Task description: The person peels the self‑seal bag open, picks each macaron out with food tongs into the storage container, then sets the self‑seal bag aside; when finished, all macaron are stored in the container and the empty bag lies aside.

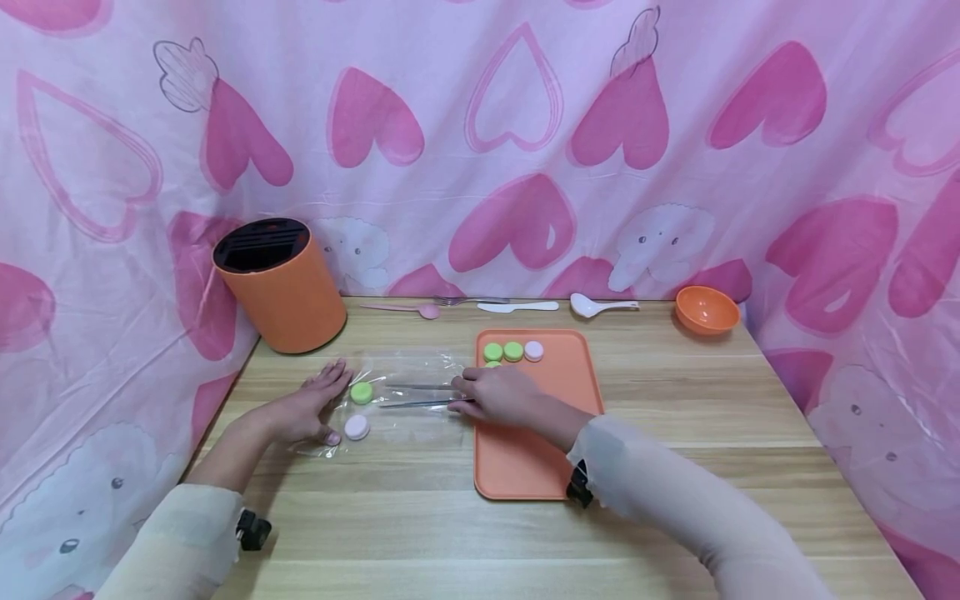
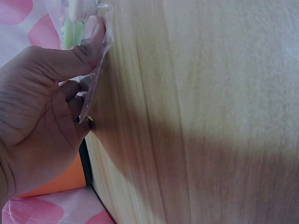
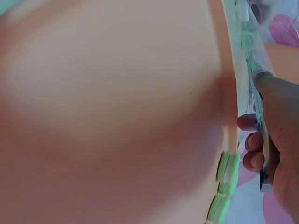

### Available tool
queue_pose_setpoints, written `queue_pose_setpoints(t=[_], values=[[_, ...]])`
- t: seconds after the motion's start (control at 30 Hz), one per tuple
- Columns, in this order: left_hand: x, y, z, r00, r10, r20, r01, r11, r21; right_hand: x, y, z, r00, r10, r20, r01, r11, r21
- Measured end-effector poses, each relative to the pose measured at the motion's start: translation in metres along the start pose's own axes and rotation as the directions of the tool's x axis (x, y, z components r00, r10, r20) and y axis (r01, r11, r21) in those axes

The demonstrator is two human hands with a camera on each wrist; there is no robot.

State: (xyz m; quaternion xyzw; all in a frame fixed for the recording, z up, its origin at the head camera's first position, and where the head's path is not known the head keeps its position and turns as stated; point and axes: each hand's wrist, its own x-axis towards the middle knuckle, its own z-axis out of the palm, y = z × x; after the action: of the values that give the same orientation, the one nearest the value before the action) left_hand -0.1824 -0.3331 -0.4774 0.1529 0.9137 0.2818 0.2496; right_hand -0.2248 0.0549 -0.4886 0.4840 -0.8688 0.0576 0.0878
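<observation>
In the head view my right hand (image 1: pixel 498 396) grips metal tongs (image 1: pixel 423 404), their two thin arms apart and pointing left over a clear plastic bag (image 1: pixel 420 429). A green macaron (image 1: pixel 362 392) and a pale pink macaron (image 1: pixel 357 427) lie at the bag's left part, beyond the tong tips. My left hand (image 1: pixel 307 408) rests with spread fingers on the left edge of the bag; in the left wrist view its thumb (image 2: pixel 96 39) presses on the plastic. Below my right forearm is an orange tray (image 1: pixel 517 467), with several macarons (image 1: pixel 513 351) near its far edge, one partly hidden by the hand.
An orange knife block (image 1: pixel 288 292) stands at the back left. Along the far edge lie a pink spoon (image 1: pixel 427 311), a fork (image 1: pixel 472 300), a white knife (image 1: pixel 517 307) and a white soup spoon (image 1: pixel 592 306). An orange bowl (image 1: pixel 707 311) sits at the back right, before a heart-patterned curtain (image 1: pixel 517 225).
</observation>
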Motion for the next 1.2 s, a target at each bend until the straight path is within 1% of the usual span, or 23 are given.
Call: queue_pose_setpoints(t=[0.23, 0.5, 0.67, 0.73, 0.9, 0.97, 1.07, 1.2], values=[[0.000, -0.001, 0.000, 1.000, 0.014, -0.007, -0.014, 1.000, 0.004, 0.013, -0.011, 0.004, 1.000, 0.009, -0.018, -0.010, 0.999, -0.035], [0.000, 0.000, 0.000, 1.000, 0.003, -0.002, -0.003, 1.000, -0.009, 0.024, -0.020, 0.011, 0.998, 0.059, 0.014, -0.058, 0.997, -0.059], [0.000, 0.000, 0.000, 1.000, 0.015, -0.006, -0.015, 1.000, -0.012, 0.031, -0.024, 0.013, 0.997, 0.069, 0.024, -0.068, 0.997, -0.044], [0.000, -0.005, 0.000, 0.999, 0.032, -0.011, -0.032, 0.999, -0.021, 0.032, -0.026, 0.013, 0.997, 0.070, 0.023, -0.070, 0.997, -0.028], [0.001, -0.019, 0.003, 0.994, 0.104, -0.024, -0.105, 0.993, -0.057, 0.035, -0.028, 0.012, 0.996, 0.080, 0.041, -0.079, 0.997, -0.011], [0.001, -0.021, 0.004, 0.993, 0.116, -0.028, -0.117, 0.991, -0.065, 0.035, -0.029, 0.012, 0.995, 0.082, 0.048, -0.082, 0.997, -0.016], [0.001, -0.018, 0.003, 0.995, 0.097, -0.029, -0.099, 0.993, -0.060, 0.035, -0.030, 0.011, 0.996, 0.078, 0.046, -0.077, 0.997, -0.021], [-0.001, -0.010, 0.001, 0.997, 0.072, -0.021, -0.073, 0.996, -0.053, 0.034, -0.029, 0.010, 0.997, 0.066, 0.038, -0.065, 0.997, -0.033]])
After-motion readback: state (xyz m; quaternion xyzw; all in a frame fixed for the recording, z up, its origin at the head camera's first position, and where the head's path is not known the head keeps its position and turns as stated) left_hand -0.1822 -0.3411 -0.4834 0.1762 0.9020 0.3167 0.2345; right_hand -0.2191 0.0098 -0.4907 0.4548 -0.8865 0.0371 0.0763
